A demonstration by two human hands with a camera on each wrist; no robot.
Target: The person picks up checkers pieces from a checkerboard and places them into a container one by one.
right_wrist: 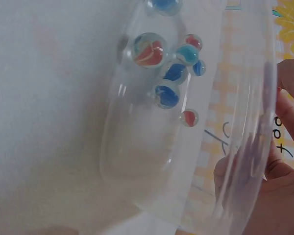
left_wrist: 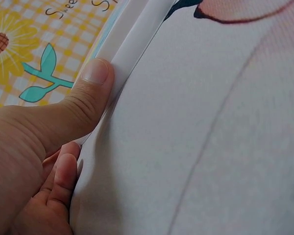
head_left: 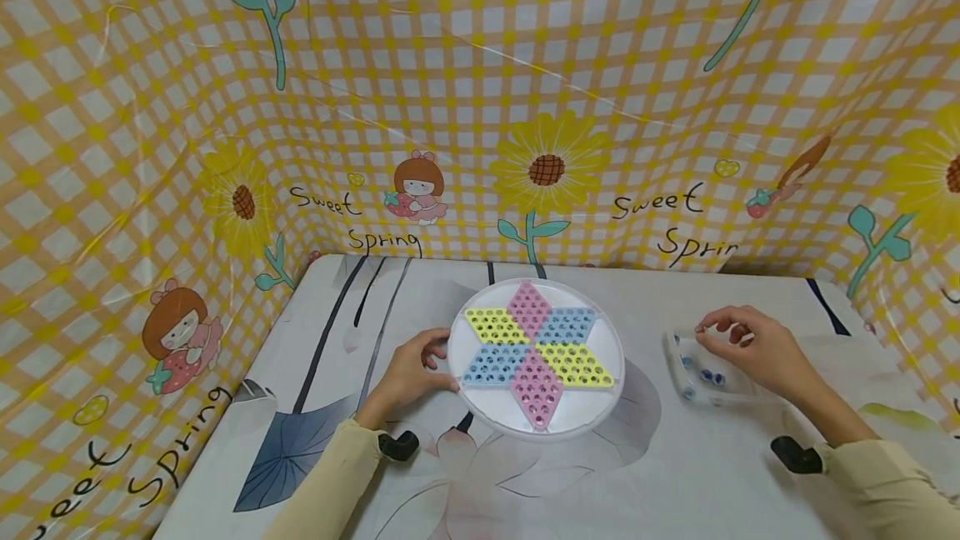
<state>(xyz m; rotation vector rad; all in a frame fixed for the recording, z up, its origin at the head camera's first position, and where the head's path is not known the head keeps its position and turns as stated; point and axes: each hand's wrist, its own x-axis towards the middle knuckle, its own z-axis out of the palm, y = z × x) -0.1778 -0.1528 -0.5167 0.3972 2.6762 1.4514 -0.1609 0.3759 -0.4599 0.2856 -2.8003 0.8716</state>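
Observation:
A round white Chinese checkers board (head_left: 592, 407), with a star of pink, yellow and blue holed points, lies in the middle of the table. My left hand (head_left: 411, 369) grips its left edge, the thumb (left_wrist: 95, 78) along the white rim and the other fingers curled lower at the side. To the right stands a clear plastic box (head_left: 673, 369) holding several glass marbles (right_wrist: 166, 95), blue, teal and red. Over the box, my right hand (head_left: 750, 348) pinches a small reddish marble (right_wrist: 279, 89) between thumb and forefinger; the fingers mostly cover it.
A white cloth with flower and leaf prints covers the table (head_left: 555, 498). Yellow checked sheeting (head_left: 465, 65) hangs round its back and sides. A black strap piece (head_left: 399, 445) sits at the left wrist, and another black piece (head_left: 797, 455) at the right.

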